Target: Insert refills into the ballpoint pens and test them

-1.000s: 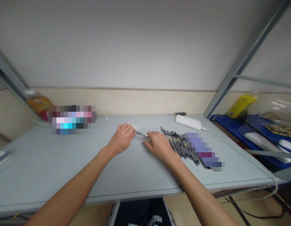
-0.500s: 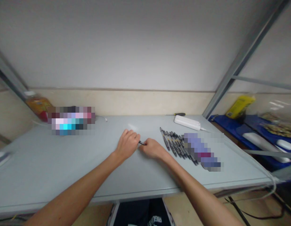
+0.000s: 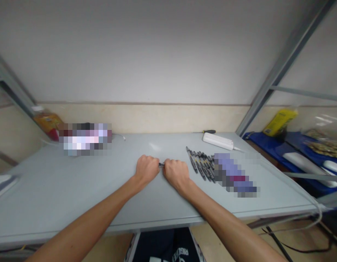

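Tabletop (image 3: 89,189), pale grey: front edge passes beneath both forearms, rear edge meets the beige wall band (image 3: 157,118); I have wide room left of the hands and a strip behind them. Row of dark pens (image 3: 200,165): slanted, near the right hand, crowding that side; pixelated purple item (image 3: 231,169) beside it, details unreadable to me. White oblong case (image 3: 218,141), corded, and screwdriver (image 3: 209,131): farther back, right. Bottle (image 3: 50,122): far left. Left hand (image 3: 147,168): fist curled around one end of the held pen (image 3: 161,164). Right hand (image 3: 176,173): likewise, other end. Held pen: short dark length visible between the fists; whether it touches the tabletop, I cannot tell.
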`<state>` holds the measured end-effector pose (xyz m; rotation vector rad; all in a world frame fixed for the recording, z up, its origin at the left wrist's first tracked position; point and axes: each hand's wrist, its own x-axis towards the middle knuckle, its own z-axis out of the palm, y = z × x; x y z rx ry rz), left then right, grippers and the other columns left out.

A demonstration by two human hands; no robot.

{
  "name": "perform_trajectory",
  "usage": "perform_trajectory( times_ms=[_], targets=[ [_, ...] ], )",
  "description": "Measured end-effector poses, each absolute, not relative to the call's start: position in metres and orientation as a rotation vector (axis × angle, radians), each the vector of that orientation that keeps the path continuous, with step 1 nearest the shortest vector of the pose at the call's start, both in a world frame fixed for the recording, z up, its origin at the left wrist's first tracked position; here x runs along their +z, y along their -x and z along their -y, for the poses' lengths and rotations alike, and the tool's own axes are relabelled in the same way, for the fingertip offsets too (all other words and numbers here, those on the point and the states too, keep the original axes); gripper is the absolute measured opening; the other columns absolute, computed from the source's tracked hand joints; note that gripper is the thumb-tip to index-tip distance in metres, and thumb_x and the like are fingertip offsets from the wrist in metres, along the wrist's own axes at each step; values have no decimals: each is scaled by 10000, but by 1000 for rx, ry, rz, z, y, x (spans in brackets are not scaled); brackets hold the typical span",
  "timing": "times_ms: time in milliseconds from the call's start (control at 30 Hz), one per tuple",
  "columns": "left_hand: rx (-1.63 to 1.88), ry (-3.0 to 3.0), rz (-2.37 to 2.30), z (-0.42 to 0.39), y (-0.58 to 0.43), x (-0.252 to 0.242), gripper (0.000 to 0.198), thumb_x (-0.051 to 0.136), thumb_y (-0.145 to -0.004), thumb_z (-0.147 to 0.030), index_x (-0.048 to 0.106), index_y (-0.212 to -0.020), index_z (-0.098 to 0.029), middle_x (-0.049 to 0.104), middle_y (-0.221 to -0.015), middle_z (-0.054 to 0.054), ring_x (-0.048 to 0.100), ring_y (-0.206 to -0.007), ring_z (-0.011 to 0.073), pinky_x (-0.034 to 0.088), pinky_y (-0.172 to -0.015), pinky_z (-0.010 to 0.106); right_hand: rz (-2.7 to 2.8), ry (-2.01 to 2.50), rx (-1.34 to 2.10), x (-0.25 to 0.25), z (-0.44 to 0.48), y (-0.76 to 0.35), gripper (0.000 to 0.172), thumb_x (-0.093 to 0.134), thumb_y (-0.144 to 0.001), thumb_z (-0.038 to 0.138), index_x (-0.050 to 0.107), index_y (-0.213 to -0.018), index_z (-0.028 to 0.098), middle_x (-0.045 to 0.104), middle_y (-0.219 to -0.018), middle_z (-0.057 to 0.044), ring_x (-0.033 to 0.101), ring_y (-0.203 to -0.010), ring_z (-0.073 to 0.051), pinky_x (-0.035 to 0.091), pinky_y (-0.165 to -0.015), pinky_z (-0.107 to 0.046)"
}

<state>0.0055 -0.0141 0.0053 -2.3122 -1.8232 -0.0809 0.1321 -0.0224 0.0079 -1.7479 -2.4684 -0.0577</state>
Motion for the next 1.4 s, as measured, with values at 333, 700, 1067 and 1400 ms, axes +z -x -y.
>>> perform_trajectory(
  times_ms=[333, 700, 1067, 1400],
  targets=[
    [-725, 2652, 1636, 3, 7, -3, 208, 441, -845, -331, 544, -931, -173, 639, -869, 85, 600, -823, 214, 438, -738, 331, 2303, 1680, -370, 0, 15, -144, 230, 378, -905, 297, 564, -910, 161, 598, -860, -132, 515, -889, -277, 334, -742, -383],
    [-1301, 2760, 1780, -10, 19, -5, 268, 354, -890, -348, 472, -713, -184, 465, -596, -28, 450, -583, 130, 328, -592, 251, 2372, 1528, -438, -4, 11, -151, 212, 433, -910, 340, 598, -941, 211, 602, -923, -85, 482, -904, -239, 265, -705, -340],
    [-1753, 2807, 2001, -17, 20, -11, 399, 435, -830, -485, 424, -576, -178, 373, -485, -54, 316, -455, 86, 236, -473, 232, 2262, 1492, -241, 2, 11, -161, 281, 476, -880, 443, 642, -931, 221, 653, -846, -48, 582, -776, -181, 267, -695, -306],
    [-2814, 2471, 2124, -20, 23, -7, 288, 663, -703, -408, 551, -735, -145, 530, -514, -30, 455, -486, 72, 357, -538, 209, 2019, 1172, 198, -7, -2, -172, 195, 507, -873, 309, 654, -851, 182, 609, -800, -48, 562, -743, -158, 399, -680, -254]
  ],
)
